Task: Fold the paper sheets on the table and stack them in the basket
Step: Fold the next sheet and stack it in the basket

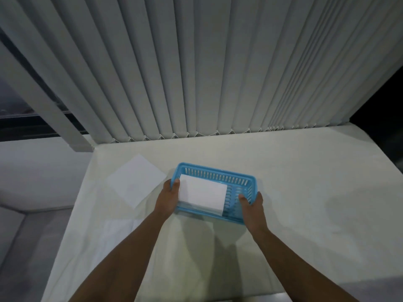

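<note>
- Blue slotted basket sits mid tabletop, long side skewed toward 4 o'clock.
- Left hand grips the basket's 9 o'clock end; thumb hooked over the rim, touching the folded paper's edge; remaining fingers are under or behind the wall, hidden.
- Right hand clamps the 4 o'clock corner, thumb inside the rim, other fingers wrapped outside.
- Folded paper stack lies inside the basket, filling its left and centre; right part of the floor shows bare slots. Number of layers: cannot tell.
- One unfolded sheet lies flat on the tabletop at 9 o'clock from the basket, just beside it, apart from the left hand.
- Pale patch at 7 o'clock near the left forearm may be another sheet; too faint to tell.
- Vertical blinds hang behind, at 12 o'clock.
- Handling judgement: basket is light, rigid plastic, likely slides easily on the smooth top; holding both short ends is sound. Paper is thin, floppy, creases readily, slips off a stack if tilted; keep the basket level. Lift the loose sheet by a corner or edge, pinch lightly.
- Task looks partly done: the loose sheet is not yet folded.
</note>
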`<action>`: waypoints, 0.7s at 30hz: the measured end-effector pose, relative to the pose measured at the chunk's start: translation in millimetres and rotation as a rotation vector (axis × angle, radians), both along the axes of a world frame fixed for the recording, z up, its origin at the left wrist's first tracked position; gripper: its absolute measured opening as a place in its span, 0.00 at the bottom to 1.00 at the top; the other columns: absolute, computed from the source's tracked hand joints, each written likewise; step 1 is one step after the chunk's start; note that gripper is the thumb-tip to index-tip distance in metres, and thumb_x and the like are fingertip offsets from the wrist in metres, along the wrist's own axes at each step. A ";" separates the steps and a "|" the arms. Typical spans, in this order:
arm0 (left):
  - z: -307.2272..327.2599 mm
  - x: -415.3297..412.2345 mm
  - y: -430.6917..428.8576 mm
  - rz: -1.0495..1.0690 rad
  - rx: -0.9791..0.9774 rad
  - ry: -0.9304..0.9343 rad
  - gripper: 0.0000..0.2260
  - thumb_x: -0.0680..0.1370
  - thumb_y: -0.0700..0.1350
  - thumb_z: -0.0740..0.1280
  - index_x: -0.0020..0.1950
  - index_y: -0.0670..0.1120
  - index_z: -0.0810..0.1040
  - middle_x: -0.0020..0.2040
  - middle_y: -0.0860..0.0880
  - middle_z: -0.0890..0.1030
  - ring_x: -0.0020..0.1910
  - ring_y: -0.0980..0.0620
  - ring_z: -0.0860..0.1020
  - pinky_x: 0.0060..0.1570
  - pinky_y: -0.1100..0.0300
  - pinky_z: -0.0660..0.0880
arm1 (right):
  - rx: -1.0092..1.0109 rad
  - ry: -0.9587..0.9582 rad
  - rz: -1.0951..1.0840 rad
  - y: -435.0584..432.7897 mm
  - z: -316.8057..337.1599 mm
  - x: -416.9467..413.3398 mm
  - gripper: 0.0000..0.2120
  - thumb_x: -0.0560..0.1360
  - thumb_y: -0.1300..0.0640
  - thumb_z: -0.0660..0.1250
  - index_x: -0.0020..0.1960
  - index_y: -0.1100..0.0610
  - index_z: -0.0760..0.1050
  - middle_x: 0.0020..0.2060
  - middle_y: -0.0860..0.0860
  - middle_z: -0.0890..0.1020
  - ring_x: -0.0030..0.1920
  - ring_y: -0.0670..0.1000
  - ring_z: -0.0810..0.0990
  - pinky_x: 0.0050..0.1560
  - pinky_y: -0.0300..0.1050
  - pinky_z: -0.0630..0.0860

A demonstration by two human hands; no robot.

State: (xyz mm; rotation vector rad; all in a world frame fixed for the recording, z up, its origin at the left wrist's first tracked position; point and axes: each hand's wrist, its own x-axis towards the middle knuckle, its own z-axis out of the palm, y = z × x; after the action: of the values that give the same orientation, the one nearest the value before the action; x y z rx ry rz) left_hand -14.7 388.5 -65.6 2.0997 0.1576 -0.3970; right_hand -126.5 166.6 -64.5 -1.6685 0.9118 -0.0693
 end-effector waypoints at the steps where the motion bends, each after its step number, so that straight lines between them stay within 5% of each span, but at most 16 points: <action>1: -1.7 2.1 4.8 -0.017 -0.010 0.005 0.21 0.81 0.59 0.52 0.67 0.48 0.68 0.60 0.46 0.76 0.58 0.45 0.75 0.62 0.50 0.69 | -0.011 0.017 -0.015 5.6 -2.2 0.1 0.31 0.72 0.40 0.64 0.68 0.55 0.62 0.59 0.54 0.78 0.56 0.56 0.80 0.58 0.58 0.77; 3: -3.4 6.8 13.2 -0.059 -0.021 0.005 0.20 0.81 0.58 0.52 0.66 0.48 0.69 0.59 0.47 0.77 0.57 0.46 0.75 0.60 0.51 0.69 | -0.068 0.075 -0.040 15.9 -3.5 -0.7 0.39 0.70 0.36 0.63 0.73 0.55 0.58 0.66 0.57 0.74 0.63 0.59 0.75 0.64 0.60 0.72; 7: 1.7 10.9 24.3 -0.135 -0.012 -0.054 0.19 0.82 0.56 0.51 0.57 0.45 0.75 0.53 0.46 0.79 0.52 0.47 0.76 0.52 0.55 0.69 | -0.481 0.239 0.003 35.6 9.7 -0.6 0.35 0.77 0.44 0.63 0.77 0.57 0.55 0.76 0.60 0.57 0.73 0.64 0.57 0.72 0.58 0.57; 10: 3.5 7.4 40.5 -0.127 0.059 -0.108 0.18 0.82 0.52 0.51 0.56 0.42 0.75 0.54 0.43 0.79 0.55 0.43 0.76 0.55 0.52 0.71 | -0.743 0.179 0.101 59.8 17.0 6.9 0.31 0.75 0.50 0.67 0.74 0.60 0.63 0.74 0.64 0.60 0.70 0.67 0.61 0.72 0.60 0.59; 14: 2.4 -6.4 80.9 -0.040 0.193 -0.079 0.20 0.80 0.53 0.56 0.68 0.45 0.70 0.66 0.42 0.75 0.65 0.42 0.72 0.66 0.48 0.69 | -0.885 0.125 0.289 99.9 32.9 24.9 0.30 0.75 0.51 0.66 0.74 0.57 0.63 0.77 0.59 0.57 0.74 0.65 0.58 0.75 0.59 0.51; 18: -1.4 -30.0 129.5 0.076 0.325 -0.056 0.20 0.78 0.51 0.62 0.69 0.46 0.68 0.65 0.43 0.75 0.65 0.43 0.72 0.63 0.47 0.69 | -0.972 -0.015 0.535 144.9 43.7 43.1 0.26 0.76 0.51 0.63 0.73 0.54 0.64 0.78 0.55 0.55 0.76 0.61 0.53 0.76 0.57 0.46; 21: -5.3 -50.6 164.8 0.137 0.421 -0.011 0.22 0.76 0.49 0.65 0.68 0.45 0.68 0.63 0.43 0.75 0.63 0.43 0.73 0.61 0.48 0.71 | -1.059 -0.065 0.747 184.3 37.3 54.5 0.24 0.74 0.51 0.65 0.69 0.54 0.71 0.75 0.55 0.63 0.74 0.61 0.60 0.74 0.58 0.54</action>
State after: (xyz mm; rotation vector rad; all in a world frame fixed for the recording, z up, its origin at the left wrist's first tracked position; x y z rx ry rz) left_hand -65.3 553.3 -70.9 2.4850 0.4049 -0.2865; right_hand -71.9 350.9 -27.2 -2.8724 0.0877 -0.1034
